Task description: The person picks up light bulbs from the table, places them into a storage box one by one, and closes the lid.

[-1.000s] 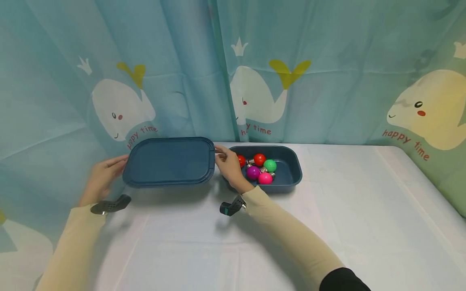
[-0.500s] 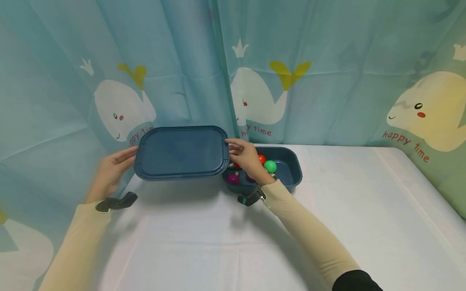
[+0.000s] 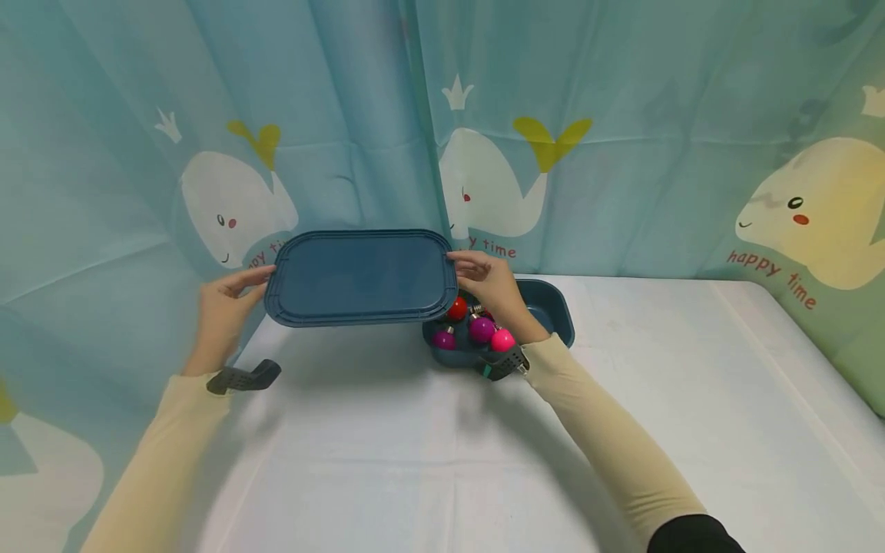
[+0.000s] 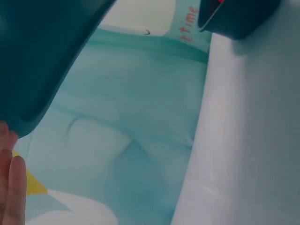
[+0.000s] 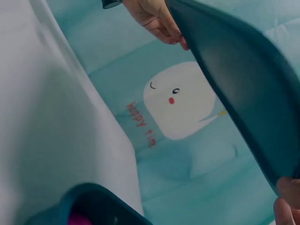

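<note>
A dark blue rectangular lid (image 3: pixel 361 276) with rounded corners is held up above the table. My left hand (image 3: pixel 224 311) pinches its left end, and my right hand (image 3: pixel 494 288) pinches the right end. Below and right of the lid stands a matching dark blue box (image 3: pixel 553 307), partly hidden by my right hand and the lid. Inside it lie several round, bulb-like balls with metallic caps, among them a red ball (image 3: pixel 456 309), a purple ball (image 3: pixel 482 329) and a pink ball (image 3: pixel 502 340). In the right wrist view the lid's underside (image 5: pixel 253 89) shows.
A white cloth covers the table (image 3: pixel 387 461). Behind and to the left hangs a blue curtain (image 3: pixel 359 92) printed with whales, close to the table's back edge. Each wrist wears a dark camera mount, the left mount (image 3: pixel 243 376) lying below the lid.
Both hands have lifted the lid and carried it to the right, so it now overlaps the box's left end in the head view. The box has stayed in place.
</note>
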Available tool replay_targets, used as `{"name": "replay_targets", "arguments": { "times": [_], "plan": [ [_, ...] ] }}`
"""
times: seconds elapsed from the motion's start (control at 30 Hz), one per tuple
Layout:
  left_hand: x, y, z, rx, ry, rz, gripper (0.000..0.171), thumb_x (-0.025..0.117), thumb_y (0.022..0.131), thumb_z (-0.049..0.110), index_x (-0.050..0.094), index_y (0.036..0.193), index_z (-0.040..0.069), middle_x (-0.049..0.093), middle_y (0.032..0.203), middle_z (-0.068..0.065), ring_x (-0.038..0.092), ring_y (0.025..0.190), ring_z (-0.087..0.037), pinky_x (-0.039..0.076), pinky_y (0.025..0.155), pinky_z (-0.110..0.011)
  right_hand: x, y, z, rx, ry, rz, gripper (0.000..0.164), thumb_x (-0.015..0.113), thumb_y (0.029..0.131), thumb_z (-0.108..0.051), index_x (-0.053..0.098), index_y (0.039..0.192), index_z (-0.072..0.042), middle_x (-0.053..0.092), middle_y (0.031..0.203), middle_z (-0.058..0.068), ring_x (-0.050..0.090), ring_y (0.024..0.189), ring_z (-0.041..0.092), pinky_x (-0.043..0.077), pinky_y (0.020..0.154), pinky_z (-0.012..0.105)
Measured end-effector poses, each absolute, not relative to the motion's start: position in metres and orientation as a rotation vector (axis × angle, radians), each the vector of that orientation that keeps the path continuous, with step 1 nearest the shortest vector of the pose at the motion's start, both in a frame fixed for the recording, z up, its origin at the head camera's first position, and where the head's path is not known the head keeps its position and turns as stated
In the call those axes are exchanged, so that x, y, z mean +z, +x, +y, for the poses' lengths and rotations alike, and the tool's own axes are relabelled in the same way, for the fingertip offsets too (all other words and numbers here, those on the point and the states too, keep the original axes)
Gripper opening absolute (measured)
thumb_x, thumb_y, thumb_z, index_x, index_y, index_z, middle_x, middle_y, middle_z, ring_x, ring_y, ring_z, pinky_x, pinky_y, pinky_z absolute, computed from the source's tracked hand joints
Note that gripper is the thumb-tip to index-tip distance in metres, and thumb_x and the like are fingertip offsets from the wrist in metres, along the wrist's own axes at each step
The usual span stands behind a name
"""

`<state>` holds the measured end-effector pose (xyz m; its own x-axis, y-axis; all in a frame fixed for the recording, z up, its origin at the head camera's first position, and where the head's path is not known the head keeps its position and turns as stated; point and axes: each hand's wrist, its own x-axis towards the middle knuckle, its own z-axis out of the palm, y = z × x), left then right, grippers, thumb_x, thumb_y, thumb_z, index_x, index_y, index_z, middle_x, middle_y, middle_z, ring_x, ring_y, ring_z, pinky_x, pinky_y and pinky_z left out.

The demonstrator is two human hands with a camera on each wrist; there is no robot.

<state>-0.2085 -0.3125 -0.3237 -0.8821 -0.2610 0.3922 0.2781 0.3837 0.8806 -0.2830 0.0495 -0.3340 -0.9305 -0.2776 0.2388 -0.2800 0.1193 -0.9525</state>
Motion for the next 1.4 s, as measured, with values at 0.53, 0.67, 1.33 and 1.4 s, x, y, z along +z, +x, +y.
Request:
{"name": "replay_targets", "arguments": {
  "times": [0.53,0.67,1.33,1.4],
  "plan": [
    [-0.318,-0.225,-0.284,-1.564,-0.252,-2.002,0.018,0.068,0.083,-0.002,0.075,0.094,0.011,0.068,0.089,0.018,0.059,0.097,-0.004,0.049,0.086,-0.012,-0.319,-0.293,0.075,1.632,0.562,-2.292,0.028,0.062,0.091,-0.011,0.066,0.117,-0.003,0.067,0.113,0.019,0.061,0.1,0.028,0.052,0.083,0.032],
    [-0.316,-0.227,-0.277,-1.565,-0.236,-2.011,0.018,0.067,0.084,0.002,0.074,0.096,0.015,0.07,0.087,0.02,0.062,0.092,0.0,0.05,0.086,-0.012,-0.317,-0.297,0.082,1.592,0.568,-2.267,0.027,0.064,0.09,-0.015,0.068,0.112,0.0,0.068,0.109,0.019,0.062,0.094,0.024,0.048,0.074,0.017],
    [-0.32,-0.234,-0.226,-1.859,-0.161,-1.994,0.031,0.066,0.087,0.011,0.065,0.116,0.001,0.068,0.084,0.015,0.066,0.078,-0.001,0.058,0.068,-0.018,-0.317,-0.298,0.129,1.75,0.458,-2.3,0.035,0.063,0.091,-0.021,0.065,0.115,0.005,0.064,0.084,-0.015,0.06,0.07,0.001,0.057,0.068,0.02],
    [-0.32,-0.235,-0.22,-1.874,-0.112,-2.032,0.036,0.065,0.088,0.012,0.061,0.121,-0.002,0.067,0.083,0.016,0.066,0.077,0.0,0.057,0.067,-0.017,-0.318,-0.299,0.134,1.787,0.459,-2.294,0.036,0.063,0.091,-0.019,0.064,0.115,0.006,0.063,0.08,-0.02,0.059,0.068,-0.001,0.057,0.064,0.019]
  ]
}}
